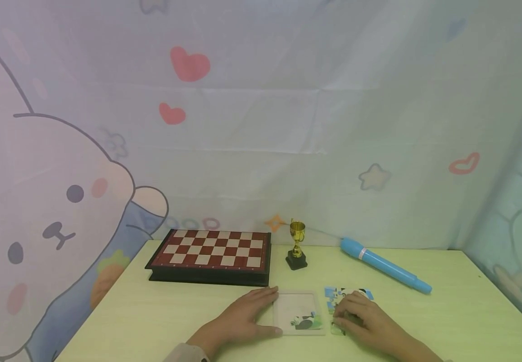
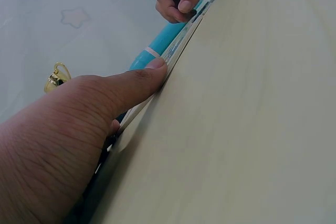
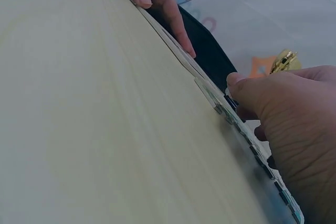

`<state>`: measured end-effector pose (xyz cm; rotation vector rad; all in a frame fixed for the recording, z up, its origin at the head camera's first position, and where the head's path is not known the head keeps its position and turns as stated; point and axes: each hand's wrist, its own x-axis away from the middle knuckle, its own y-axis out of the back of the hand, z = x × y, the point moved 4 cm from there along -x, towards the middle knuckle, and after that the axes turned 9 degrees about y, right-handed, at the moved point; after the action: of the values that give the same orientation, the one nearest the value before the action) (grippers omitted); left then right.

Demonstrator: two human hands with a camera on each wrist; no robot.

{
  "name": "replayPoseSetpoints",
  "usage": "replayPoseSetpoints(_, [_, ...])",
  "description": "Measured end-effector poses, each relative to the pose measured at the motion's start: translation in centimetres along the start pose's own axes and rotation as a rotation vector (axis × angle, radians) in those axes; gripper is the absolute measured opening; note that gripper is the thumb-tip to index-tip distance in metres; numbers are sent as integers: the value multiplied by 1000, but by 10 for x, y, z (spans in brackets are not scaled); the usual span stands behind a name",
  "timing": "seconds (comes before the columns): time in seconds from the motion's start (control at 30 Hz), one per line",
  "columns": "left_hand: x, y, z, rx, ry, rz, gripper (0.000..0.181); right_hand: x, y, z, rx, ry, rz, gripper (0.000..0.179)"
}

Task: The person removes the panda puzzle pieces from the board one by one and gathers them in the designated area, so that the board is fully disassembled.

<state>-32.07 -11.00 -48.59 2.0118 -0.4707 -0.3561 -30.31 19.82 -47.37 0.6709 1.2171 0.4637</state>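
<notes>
A pale square puzzle tray [image 1: 276,312] lies flat at the front middle of the table, with joined panda pieces [image 1: 306,322] in its lower right corner. My left hand [image 1: 247,315] rests at the tray's left side, its thumb and fingers stretched along the edge. Right of the tray are several blue-and-white puzzle pieces [image 1: 330,292], partly covered by my right hand [image 1: 364,322]. That hand's fingers are bent, and a small dark puzzle piece [image 2: 193,12] shows between thumb and fingertips in the left wrist view.
A red-and-white chessboard box [image 1: 215,251] stands at the back left. Beside it is a small gold trophy cup [image 1: 297,236] on a black base. A blue pen-shaped stick [image 1: 387,266] lies slanted at the back right. A printed curtain [image 1: 261,125] hangs behind the table.
</notes>
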Motion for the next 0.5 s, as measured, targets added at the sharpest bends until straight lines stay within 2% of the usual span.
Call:
replayPoseSetpoints(0.23, [0,0,-1,5,7,6,87,1,0,-1,21,-22,-2,28])
replayPoseSetpoints(0.5, [0,0,0,-2,-3,3,86,-1,0,0,127,21,0,39])
